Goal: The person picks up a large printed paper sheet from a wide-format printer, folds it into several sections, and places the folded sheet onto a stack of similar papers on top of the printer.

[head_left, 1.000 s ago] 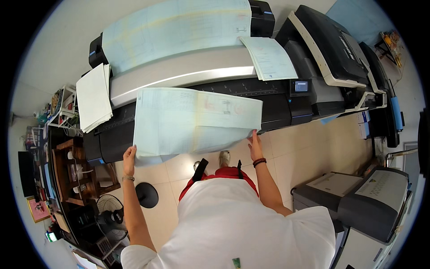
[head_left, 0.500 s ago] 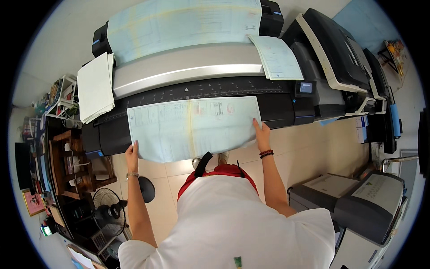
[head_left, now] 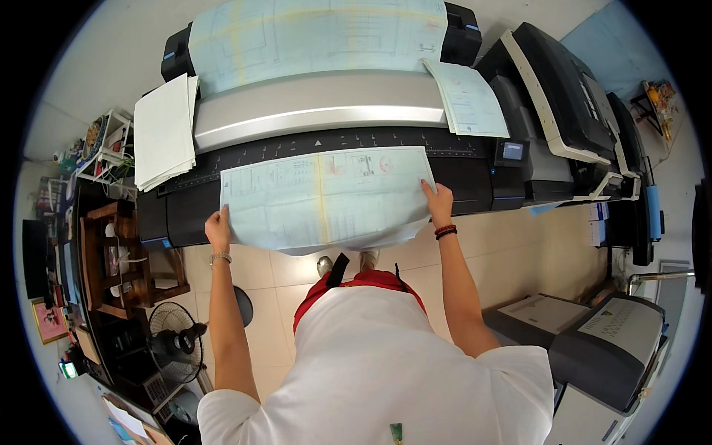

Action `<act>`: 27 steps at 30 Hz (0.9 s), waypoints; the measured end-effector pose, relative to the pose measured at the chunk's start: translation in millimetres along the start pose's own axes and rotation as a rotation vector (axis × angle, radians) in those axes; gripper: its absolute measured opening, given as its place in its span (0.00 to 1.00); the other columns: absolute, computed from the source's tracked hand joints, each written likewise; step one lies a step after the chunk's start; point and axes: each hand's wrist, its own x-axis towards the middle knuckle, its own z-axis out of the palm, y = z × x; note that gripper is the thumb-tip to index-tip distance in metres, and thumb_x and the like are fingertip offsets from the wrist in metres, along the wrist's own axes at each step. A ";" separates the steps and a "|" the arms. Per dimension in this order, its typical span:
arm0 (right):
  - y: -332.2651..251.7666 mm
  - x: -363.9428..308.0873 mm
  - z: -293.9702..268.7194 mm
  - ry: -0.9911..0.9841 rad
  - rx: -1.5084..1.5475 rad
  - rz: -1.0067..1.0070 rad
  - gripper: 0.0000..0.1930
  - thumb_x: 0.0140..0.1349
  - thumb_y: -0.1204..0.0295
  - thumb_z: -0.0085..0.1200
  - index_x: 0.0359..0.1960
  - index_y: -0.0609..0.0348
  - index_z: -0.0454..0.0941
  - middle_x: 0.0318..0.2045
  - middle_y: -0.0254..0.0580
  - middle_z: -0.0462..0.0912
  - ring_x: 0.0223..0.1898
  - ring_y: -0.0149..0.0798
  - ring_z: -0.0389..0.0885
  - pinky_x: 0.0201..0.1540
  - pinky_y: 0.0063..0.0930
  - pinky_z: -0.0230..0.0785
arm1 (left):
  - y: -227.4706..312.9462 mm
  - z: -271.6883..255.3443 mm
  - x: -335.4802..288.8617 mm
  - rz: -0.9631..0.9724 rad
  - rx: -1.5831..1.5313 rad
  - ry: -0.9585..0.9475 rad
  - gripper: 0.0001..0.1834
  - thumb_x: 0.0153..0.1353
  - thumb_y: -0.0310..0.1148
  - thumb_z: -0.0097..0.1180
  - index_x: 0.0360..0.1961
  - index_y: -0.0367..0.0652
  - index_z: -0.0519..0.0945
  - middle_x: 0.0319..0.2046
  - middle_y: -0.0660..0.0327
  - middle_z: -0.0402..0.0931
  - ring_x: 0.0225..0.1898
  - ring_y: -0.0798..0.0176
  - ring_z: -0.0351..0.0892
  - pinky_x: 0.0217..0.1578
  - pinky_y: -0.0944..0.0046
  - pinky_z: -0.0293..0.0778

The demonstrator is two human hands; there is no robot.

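A wide light-blue drawing sheet [head_left: 282, 208] with a yellowed fold line and red stamps is stretched between my two hands. My left hand [head_left: 218, 229] pinches its left edge, while my right hand [head_left: 438, 200] grips the right edge, thumb on top. The far edge of the sheet lies over the black feed table of a large-format scanner [head_left: 259, 152]. Its near edge sags in front of the machine, above my feet.
Another large blue drawing [head_left: 319, 37] drapes behind the silver scanner cover [head_left: 319, 104]. White papers [head_left: 165, 133] rest at its left end, folded blue sheets [head_left: 469, 100] at its right. A desk fan [head_left: 176, 341] stands lower left; a grey office machine [head_left: 608, 345] sits lower right.
Both hands have moved forward with the sheet, so its far edge reaches farther over the scanner's feed table. The view has shifted slightly.
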 end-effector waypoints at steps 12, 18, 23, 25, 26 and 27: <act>-16.4 45.4 21.4 0.039 -0.175 -0.005 0.28 0.54 0.50 0.62 0.20 0.70 0.76 0.19 0.57 0.77 0.23 0.53 0.77 0.30 0.43 0.67 | 13.7 11.8 64.3 0.053 0.292 -0.026 0.26 0.60 0.50 0.58 0.26 0.32 0.81 0.20 0.46 0.76 0.23 0.46 0.76 0.31 0.53 0.71; -26.4 73.9 29.4 0.148 -0.259 0.010 0.26 0.55 0.50 0.61 0.21 0.68 0.76 0.24 0.59 0.79 0.29 0.59 0.79 0.33 0.46 0.69 | 33.0 35.3 88.9 0.077 0.300 0.003 0.26 0.60 0.51 0.58 0.27 0.32 0.80 0.23 0.45 0.78 0.29 0.42 0.79 0.33 0.52 0.72; -43.1 89.9 29.1 0.058 -0.276 0.081 0.24 0.55 0.52 0.61 0.26 0.68 0.79 0.30 0.61 0.82 0.37 0.62 0.81 0.39 0.48 0.73 | 34.5 44.9 104.9 0.042 0.272 0.009 0.26 0.60 0.51 0.57 0.28 0.33 0.82 0.26 0.44 0.80 0.32 0.40 0.80 0.36 0.51 0.73; -43.3 93.1 29.7 0.054 -0.299 0.076 0.24 0.55 0.53 0.61 0.27 0.68 0.80 0.31 0.61 0.82 0.37 0.62 0.81 0.39 0.48 0.73 | 31.0 48.5 108.7 0.035 0.249 0.022 0.25 0.60 0.51 0.57 0.29 0.33 0.82 0.28 0.43 0.80 0.34 0.40 0.80 0.37 0.51 0.73; -43.5 93.8 30.5 0.055 -0.301 0.076 0.24 0.56 0.53 0.61 0.27 0.68 0.80 0.31 0.62 0.82 0.37 0.62 0.81 0.39 0.48 0.73 | 29.0 49.4 109.9 0.032 0.238 0.029 0.25 0.60 0.51 0.56 0.29 0.33 0.82 0.28 0.43 0.80 0.35 0.39 0.80 0.38 0.51 0.73; -42.9 93.9 30.9 0.055 -0.305 0.078 0.24 0.56 0.53 0.61 0.27 0.68 0.80 0.31 0.62 0.82 0.37 0.62 0.81 0.39 0.48 0.73 | 31.8 50.0 108.2 0.028 0.241 0.020 0.25 0.60 0.51 0.56 0.29 0.33 0.82 0.29 0.42 0.80 0.36 0.39 0.80 0.39 0.51 0.73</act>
